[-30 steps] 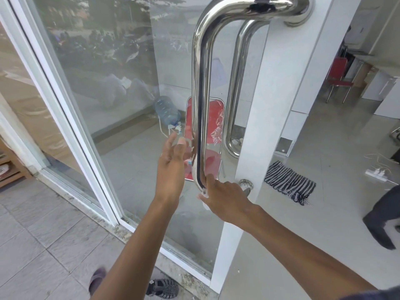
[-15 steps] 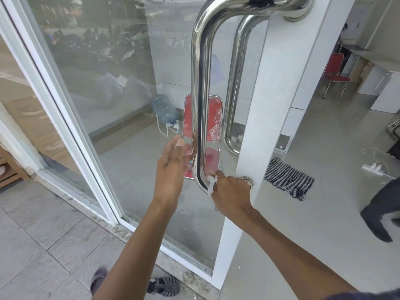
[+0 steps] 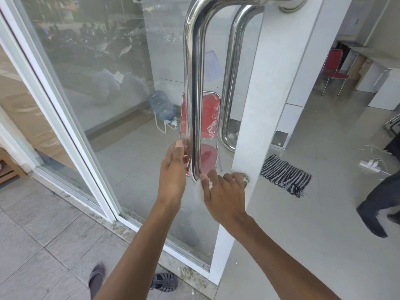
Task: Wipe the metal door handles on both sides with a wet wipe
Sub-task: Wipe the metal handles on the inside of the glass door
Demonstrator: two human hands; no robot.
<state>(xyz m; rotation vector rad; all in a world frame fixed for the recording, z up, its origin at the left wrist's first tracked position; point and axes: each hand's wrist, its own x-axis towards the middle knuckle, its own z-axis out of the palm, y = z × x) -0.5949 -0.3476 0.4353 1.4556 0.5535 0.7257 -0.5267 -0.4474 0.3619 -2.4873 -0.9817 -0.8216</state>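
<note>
Near handle (image 3: 193, 87): polished steel bar, upright on the glass door (image 3: 112, 83). Far handle (image 3: 230, 83): visible through the glass. Wipe (image 3: 200, 189): white, at the near handle's lower bend, pinched there by the right hand (image 3: 225, 193). Left hand (image 3: 174, 176): fingers straight, beside the bar, holding nothing.

Striped rug (image 3: 285, 174) on tiled floor (image 3: 313, 245)

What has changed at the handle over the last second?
The right hand slid from the near handle's lower bend toward the door-frame mount, and the wet wipe, barely visible before, now shows under its fingers. The left hand stayed flat beside the handle; the door did not move.
</note>
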